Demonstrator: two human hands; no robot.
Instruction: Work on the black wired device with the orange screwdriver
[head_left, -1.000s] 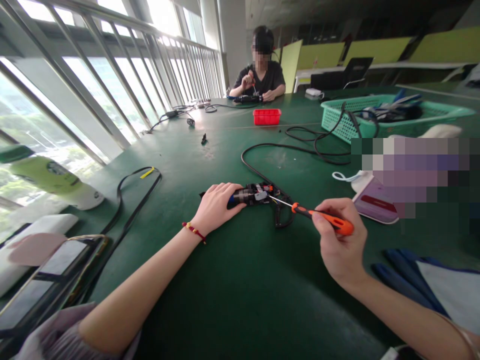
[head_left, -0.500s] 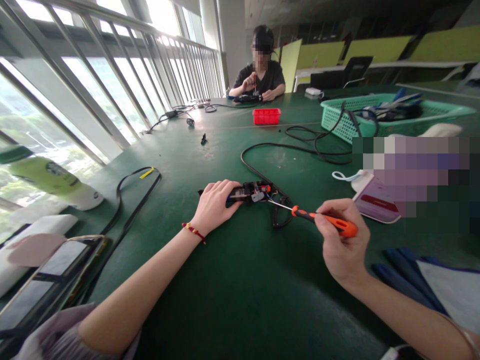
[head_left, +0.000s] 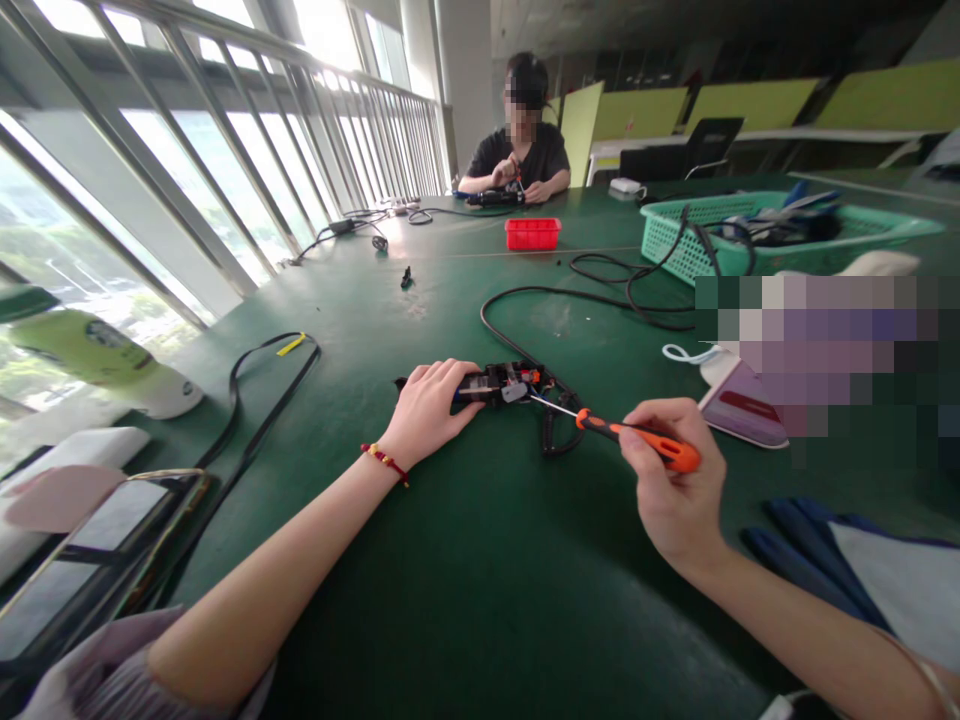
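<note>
The black device (head_left: 493, 380) lies on the green surface (head_left: 450, 570), my left fingers (head_left: 452, 374) clamped on its body. My right fingers (head_left: 642, 452) grip the screwdriver (head_left: 677, 452), its tip by the exposed parts (head_left: 514, 392); light, steady pressure should prevent slips.

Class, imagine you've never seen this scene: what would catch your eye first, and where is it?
First, the orange-and-black screwdriver right of centre, held in the right hand, its shaft angled toward the black device under the left hand. Next, the bright red container farther up the green table, and the mint-green basket at upper right.
</note>
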